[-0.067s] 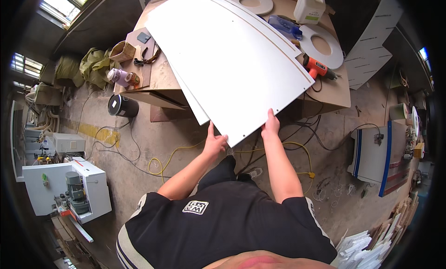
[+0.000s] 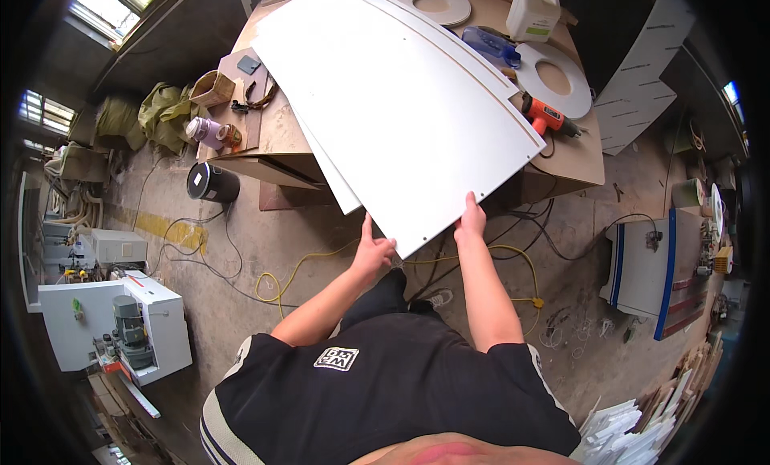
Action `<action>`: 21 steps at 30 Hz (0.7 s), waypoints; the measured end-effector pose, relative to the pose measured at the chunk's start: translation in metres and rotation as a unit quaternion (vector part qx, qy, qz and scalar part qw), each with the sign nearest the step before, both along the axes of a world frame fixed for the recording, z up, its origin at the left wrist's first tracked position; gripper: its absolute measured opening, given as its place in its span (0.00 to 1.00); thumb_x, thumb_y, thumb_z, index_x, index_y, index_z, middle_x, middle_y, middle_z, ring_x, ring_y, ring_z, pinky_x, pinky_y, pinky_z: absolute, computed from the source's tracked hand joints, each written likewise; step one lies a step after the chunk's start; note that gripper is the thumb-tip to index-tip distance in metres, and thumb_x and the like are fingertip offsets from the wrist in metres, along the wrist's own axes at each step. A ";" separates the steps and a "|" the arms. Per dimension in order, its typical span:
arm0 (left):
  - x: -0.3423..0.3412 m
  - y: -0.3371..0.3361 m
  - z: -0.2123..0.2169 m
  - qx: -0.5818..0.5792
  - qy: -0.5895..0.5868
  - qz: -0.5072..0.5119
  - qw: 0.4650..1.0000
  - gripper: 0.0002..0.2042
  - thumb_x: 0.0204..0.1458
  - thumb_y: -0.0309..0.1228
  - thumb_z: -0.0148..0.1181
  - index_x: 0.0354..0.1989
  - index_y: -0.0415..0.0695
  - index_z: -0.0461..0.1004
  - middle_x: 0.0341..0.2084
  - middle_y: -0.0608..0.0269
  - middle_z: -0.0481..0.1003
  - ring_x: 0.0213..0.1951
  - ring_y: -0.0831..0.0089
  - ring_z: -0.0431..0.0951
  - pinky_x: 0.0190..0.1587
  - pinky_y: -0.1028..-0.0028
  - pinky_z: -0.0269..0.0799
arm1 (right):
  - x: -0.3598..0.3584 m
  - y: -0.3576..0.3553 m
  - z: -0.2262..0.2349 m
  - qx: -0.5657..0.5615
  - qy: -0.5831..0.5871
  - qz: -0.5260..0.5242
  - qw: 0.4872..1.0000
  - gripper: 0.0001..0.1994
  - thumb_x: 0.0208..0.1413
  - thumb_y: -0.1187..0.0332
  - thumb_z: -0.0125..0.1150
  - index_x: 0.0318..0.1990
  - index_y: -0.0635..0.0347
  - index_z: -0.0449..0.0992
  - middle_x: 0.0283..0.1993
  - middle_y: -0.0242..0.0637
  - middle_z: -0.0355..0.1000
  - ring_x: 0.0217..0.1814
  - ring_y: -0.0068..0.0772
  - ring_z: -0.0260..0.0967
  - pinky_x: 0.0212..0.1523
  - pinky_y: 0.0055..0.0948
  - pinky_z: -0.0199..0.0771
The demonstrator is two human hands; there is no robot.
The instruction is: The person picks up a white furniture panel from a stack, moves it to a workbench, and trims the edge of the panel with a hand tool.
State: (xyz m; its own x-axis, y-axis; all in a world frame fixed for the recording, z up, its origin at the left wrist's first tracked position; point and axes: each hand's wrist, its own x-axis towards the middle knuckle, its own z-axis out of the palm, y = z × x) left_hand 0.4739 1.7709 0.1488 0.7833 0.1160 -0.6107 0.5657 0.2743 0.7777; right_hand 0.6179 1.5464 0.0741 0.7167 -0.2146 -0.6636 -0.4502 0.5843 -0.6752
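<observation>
A large white panel [image 2: 401, 112] with small dark holes along its near edge lies over the workbench, its near corner jutting out toward me. My left hand [image 2: 373, 250] grips the panel's left edge close to that corner, forefinger stretched along the side. On the near edge, farther right, my right hand [image 2: 472, 219] holds the panel with the thumb on top and the other fingers hidden below. Under it, a second white panel [image 2: 343, 194] shows along the left side.
A workbench [image 2: 584, 164] carries an orange heat gun [image 2: 545, 117], white rings [image 2: 553, 80], a blue bottle [image 2: 491, 46] and a white jug [image 2: 533, 14]. Cables [image 2: 525, 252] cross the floor below. Machines stand left [image 2: 164, 328] and right [image 2: 642, 264]; a black bucket [image 2: 212, 182] is left of the bench.
The top panel has slid slightly toward me and to the right, both hands moving along with it. The panel underneath looks almost unmoved.
</observation>
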 end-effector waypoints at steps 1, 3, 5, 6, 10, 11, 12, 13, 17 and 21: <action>-0.014 -0.011 0.004 0.001 0.011 -0.018 1.000 0.47 0.61 0.25 0.60 0.79 0.59 0.31 0.33 0.61 0.78 0.28 0.75 0.79 0.26 0.78 0.69 | -0.014 -0.017 -0.001 -0.006 0.011 -0.008 1.000 0.22 0.68 0.57 0.58 0.56 0.69 0.73 0.54 0.41 0.77 0.53 0.39 0.77 0.50 0.40 0.79; -0.039 -0.011 -0.004 -0.008 -0.004 -0.052 0.999 0.43 0.62 0.29 0.59 0.78 0.50 0.34 0.42 0.58 0.78 0.38 0.70 0.83 0.34 0.76 0.73 | -0.048 -0.043 0.012 0.013 -0.004 -0.038 0.999 0.23 0.69 0.56 0.58 0.57 0.70 0.73 0.54 0.42 0.77 0.54 0.40 0.77 0.52 0.40 0.78; -0.049 -0.012 -0.011 -0.021 -0.011 -0.062 0.998 0.41 0.62 0.30 0.59 0.77 0.44 0.36 0.44 0.57 0.77 0.42 0.69 0.82 0.37 0.75 0.75 | -0.081 -0.083 0.019 0.016 0.010 -0.039 0.999 0.24 0.69 0.56 0.57 0.59 0.70 0.72 0.57 0.43 0.76 0.56 0.41 0.76 0.55 0.41 0.76; -0.051 -0.011 -0.008 -0.023 0.013 -0.061 0.998 0.36 0.64 0.33 0.58 0.75 0.41 0.45 0.48 0.59 0.76 0.46 0.69 0.81 0.41 0.74 0.75 | -0.102 -0.104 0.022 0.018 0.016 -0.050 0.998 0.25 0.69 0.55 0.57 0.60 0.70 0.71 0.58 0.43 0.75 0.57 0.41 0.75 0.56 0.41 0.76; -0.037 0.017 -0.020 -0.097 0.051 -0.016 0.994 0.16 0.68 0.44 0.48 0.53 0.46 0.71 0.47 0.64 0.79 0.43 0.72 0.81 0.43 0.71 0.76 | -0.173 -0.158 0.061 0.003 0.054 -0.121 0.991 0.29 0.69 0.53 0.52 0.65 0.70 0.66 0.65 0.46 0.70 0.64 0.47 0.71 0.62 0.44 0.72; -0.025 0.022 -0.027 -0.112 0.059 -0.012 0.992 0.19 0.69 0.48 0.45 0.52 0.46 0.73 0.44 0.64 0.79 0.42 0.73 0.80 0.44 0.69 0.75 | -0.192 -0.179 0.059 0.005 0.043 -0.148 0.988 0.29 0.67 0.50 0.52 0.65 0.63 0.68 0.64 0.42 0.72 0.63 0.47 0.71 0.61 0.45 0.72; -0.015 0.028 -0.032 -0.132 0.059 0.013 0.989 0.21 0.69 0.51 0.44 0.52 0.47 0.73 0.43 0.64 0.79 0.43 0.72 0.79 0.45 0.68 0.75 | -0.212 -0.198 0.059 0.024 0.041 -0.168 0.985 0.30 0.66 0.49 0.51 0.66 0.65 0.67 0.65 0.43 0.71 0.64 0.46 0.71 0.63 0.45 0.71; -0.001 0.035 -0.033 -0.151 0.056 0.037 0.986 0.22 0.69 0.53 0.42 0.52 0.48 0.73 0.43 0.65 0.79 0.43 0.72 0.79 0.46 0.67 0.74 | -0.228 -0.212 0.060 0.044 0.034 -0.189 0.980 0.32 0.66 0.48 0.51 0.66 0.66 0.66 0.65 0.44 0.70 0.64 0.46 0.70 0.64 0.44 0.69; 0.042 0.052 -0.029 -0.147 0.080 0.112 0.980 0.28 0.69 0.56 0.40 0.61 0.46 0.70 0.54 0.62 0.76 0.54 0.61 0.76 0.60 0.56 0.69 | -0.301 -0.240 0.080 -0.077 0.090 -0.287 0.951 0.31 0.64 0.49 0.50 0.63 0.67 0.70 0.61 0.43 0.73 0.59 0.45 0.73 0.59 0.42 0.73; 0.069 0.027 0.000 -0.262 0.064 0.162 0.949 0.32 0.70 0.55 0.38 0.73 0.44 0.57 0.73 0.56 0.59 0.71 0.52 0.60 0.71 0.48 0.57 | -0.368 -0.243 0.090 -0.166 0.096 -0.391 0.900 0.28 0.62 0.50 0.53 0.55 0.69 0.76 0.53 0.41 0.77 0.53 0.40 0.76 0.52 0.38 0.77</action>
